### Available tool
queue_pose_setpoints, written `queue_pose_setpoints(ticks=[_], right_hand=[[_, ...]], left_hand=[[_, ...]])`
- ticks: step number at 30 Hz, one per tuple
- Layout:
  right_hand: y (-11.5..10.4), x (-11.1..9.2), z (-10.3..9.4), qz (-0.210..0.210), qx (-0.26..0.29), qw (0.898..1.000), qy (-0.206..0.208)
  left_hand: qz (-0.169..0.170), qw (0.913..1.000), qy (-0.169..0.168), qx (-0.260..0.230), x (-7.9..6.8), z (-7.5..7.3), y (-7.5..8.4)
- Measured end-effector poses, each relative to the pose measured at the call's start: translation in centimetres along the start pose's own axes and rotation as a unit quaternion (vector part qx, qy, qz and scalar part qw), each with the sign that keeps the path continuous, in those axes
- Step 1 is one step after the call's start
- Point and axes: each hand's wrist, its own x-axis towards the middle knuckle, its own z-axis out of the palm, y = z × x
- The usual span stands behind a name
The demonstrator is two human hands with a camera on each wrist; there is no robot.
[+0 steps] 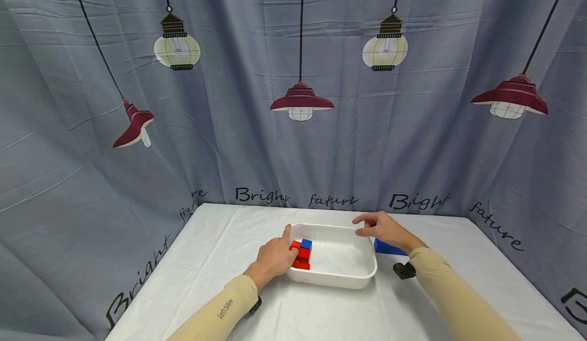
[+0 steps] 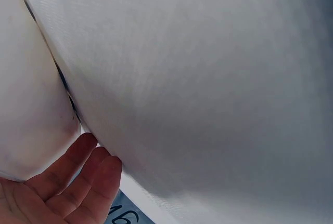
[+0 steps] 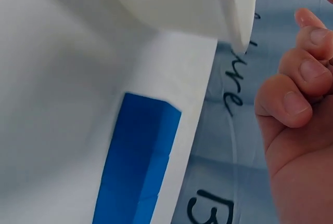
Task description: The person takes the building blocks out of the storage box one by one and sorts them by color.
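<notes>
A white plastic tub [image 1: 341, 280] stands on the table, with several red blocks [image 1: 303, 254] and a blue block [image 1: 306, 244] grouped at its left end. My left hand [image 1: 275, 257] holds the tub's left wall, its thumb inside by the red blocks and its index finger pointing forward. In the left wrist view, the other fingertips [image 2: 110, 168] touch low on the tub's outside. Above the tub's back right corner hovers my right hand [image 1: 382, 227], thumb and index finger apart with nothing visible between them. The right wrist view shows its other fingers [image 3: 291, 102] bent.
A row of blue blocks [image 1: 389, 247] lies on the white-covered table [image 1: 316, 315], just right of the tub and beneath the right hand. Behind the table hangs a grey-blue curtain [image 1: 257, 142] printed with lamps and lettering.
</notes>
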Motion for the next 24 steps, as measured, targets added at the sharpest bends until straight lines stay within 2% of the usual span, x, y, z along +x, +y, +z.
queue_pose_setpoints(ticks=[17, 24], right_hand=[[-2.8, 2.1, 2.5, -0.026, 0.017, 0.999, -0.031], [-4.1, 3.0, 3.5, -0.044, 0.025, 0.997, -0.065]], left_hand=[[0.004, 1.0, 0.001, -0.005, -0.1, -0.1, -0.1], [0.005, 1.0, 0.002, -0.004, -0.2, -0.2, 0.1]])
